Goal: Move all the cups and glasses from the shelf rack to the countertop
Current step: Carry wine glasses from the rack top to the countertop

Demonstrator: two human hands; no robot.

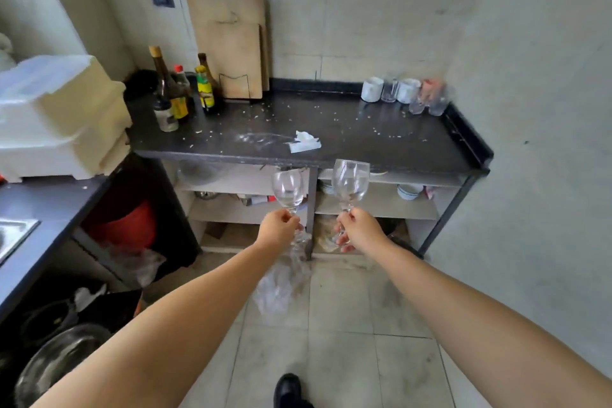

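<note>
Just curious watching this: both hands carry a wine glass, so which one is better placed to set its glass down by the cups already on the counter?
The right hand, probably. Its wine glass is nearer the cups at the countertop's right rear.

Soft, even daylight fills the room, brightest on the pale far wall and the right wall. The dark worktop [381,139] carries a dull sheen. Under it the shelf rack [377,205] lies in shadow. Wide-angle bending curves the edges; the cups at far right [402,91] are smeared by blur.
</note>
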